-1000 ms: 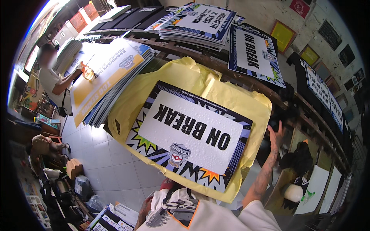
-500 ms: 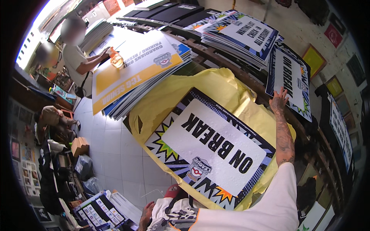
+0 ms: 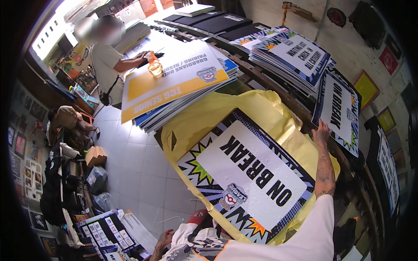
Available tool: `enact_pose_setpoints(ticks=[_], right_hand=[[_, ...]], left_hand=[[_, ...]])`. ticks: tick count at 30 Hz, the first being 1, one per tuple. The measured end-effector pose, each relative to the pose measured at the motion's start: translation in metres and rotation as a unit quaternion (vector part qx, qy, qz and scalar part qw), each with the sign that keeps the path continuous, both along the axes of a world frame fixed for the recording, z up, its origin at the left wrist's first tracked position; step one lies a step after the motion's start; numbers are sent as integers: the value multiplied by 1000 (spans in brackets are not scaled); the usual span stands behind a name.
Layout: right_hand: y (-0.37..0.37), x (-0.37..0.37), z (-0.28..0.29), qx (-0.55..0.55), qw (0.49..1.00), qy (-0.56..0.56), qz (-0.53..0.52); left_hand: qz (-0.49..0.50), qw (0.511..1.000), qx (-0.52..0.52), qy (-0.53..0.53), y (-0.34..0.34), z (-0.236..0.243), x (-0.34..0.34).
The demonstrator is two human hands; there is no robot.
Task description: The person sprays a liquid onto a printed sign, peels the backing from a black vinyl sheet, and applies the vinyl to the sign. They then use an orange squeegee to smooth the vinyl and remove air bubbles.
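My right hand (image 3: 322, 134) reaches to a comic-bordered sign (image 3: 342, 113) at the right, its fingers closed on the near edge. My left hand (image 3: 165, 239) hangs low beside my body, fingers loosely apart, holding nothing. Between them, a similar white sign (image 3: 244, 174) with black lettering, starburst border and water droplets lies on crumpled yellow paper (image 3: 261, 104). A thick stack of boards (image 3: 287, 56) stands just behind the right-hand sign. Left of the yellow paper is another stack, topped by a yellow-and-white board (image 3: 174, 82) carrying an orange spray bottle (image 3: 155, 67).
A co-worker (image 3: 104, 69) stands at the left-hand stack, hands near the bottle; another person (image 3: 65, 122) is low at the left. Black boards (image 3: 217, 24) lie along the rack behind. Cardboard (image 3: 95, 156), bags and prints line the tiled floor's left side (image 3: 135, 165). Wooden beams run along the right.
My right hand has risen from beside the yellow paper onto the right-hand sign. The view has turned, shifting the scene rightward. More of my left hand now shows.
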State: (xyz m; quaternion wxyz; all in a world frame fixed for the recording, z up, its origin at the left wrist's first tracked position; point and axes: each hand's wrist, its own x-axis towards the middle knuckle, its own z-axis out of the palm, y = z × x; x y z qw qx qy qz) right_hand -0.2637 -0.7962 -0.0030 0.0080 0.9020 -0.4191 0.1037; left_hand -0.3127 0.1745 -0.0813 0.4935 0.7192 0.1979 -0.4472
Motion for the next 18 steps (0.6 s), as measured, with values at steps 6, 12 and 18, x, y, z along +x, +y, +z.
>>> enact_pose_setpoints(ticks=[6, 12, 18], right_hand=[[2, 3, 21, -49, 996, -26, 68], [-7, -1, 43, -54, 993, -90, 51], [-81, -8, 81, -313, 911, -268, 21]], left_hand=[[-9, 1000, 14, -20, 34, -39, -49], [-134, 987, 63, -55, 45, -81, -63], [-151, 984, 63, -65, 37, -75, -61]])
